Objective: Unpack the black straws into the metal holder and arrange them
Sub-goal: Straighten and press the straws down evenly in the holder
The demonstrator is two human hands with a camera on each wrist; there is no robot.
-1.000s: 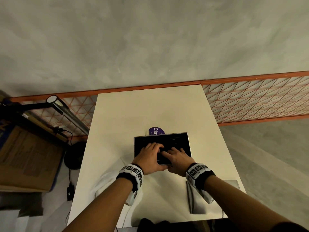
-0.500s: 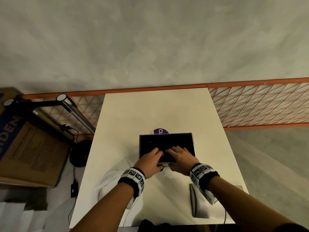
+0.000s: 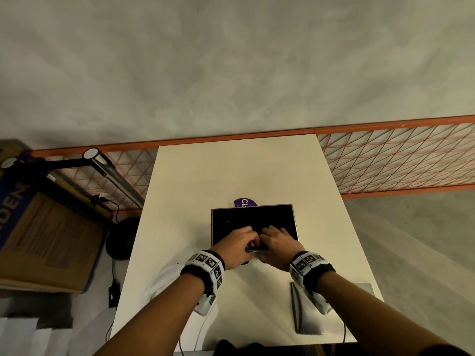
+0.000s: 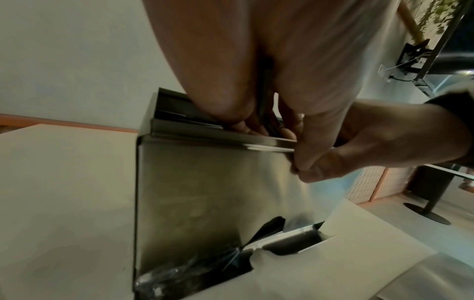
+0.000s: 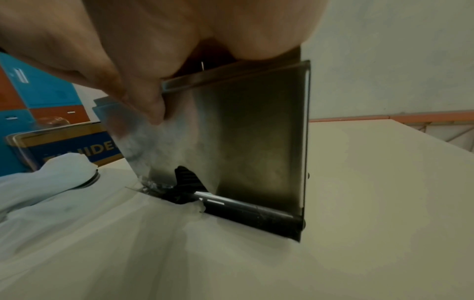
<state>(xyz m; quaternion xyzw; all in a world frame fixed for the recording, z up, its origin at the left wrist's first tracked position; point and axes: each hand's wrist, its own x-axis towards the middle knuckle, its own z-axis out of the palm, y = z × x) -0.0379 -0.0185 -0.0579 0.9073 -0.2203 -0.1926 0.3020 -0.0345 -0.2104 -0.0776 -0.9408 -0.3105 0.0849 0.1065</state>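
Note:
The metal holder (image 3: 295,222) stands open-topped in the middle of the table, its inside dark. Both hands meet at its near rim. My left hand (image 3: 236,242) curls its fingers over the rim into the holder and pinches thin black straws (image 4: 264,97). My right hand (image 3: 277,242) grips the same rim beside it, fingers inside and thumb on the front wall (image 4: 205,192). More black straws (image 5: 243,211) show in the slot at the holder's foot, with crinkled clear wrapper (image 4: 179,272) next to them.
A white bag (image 3: 164,281) lies near the table's front left, and a flat metal plate (image 3: 308,317) at the front right. A purple label (image 3: 244,202) peeks out behind the holder. A cardboard box (image 3: 46,240) and orange mesh fence (image 3: 398,160) flank the table (image 3: 231,170).
Both hands have drawn back from deeper in the holder to its near rim, and now sit closer together. The holder has stayed in place.

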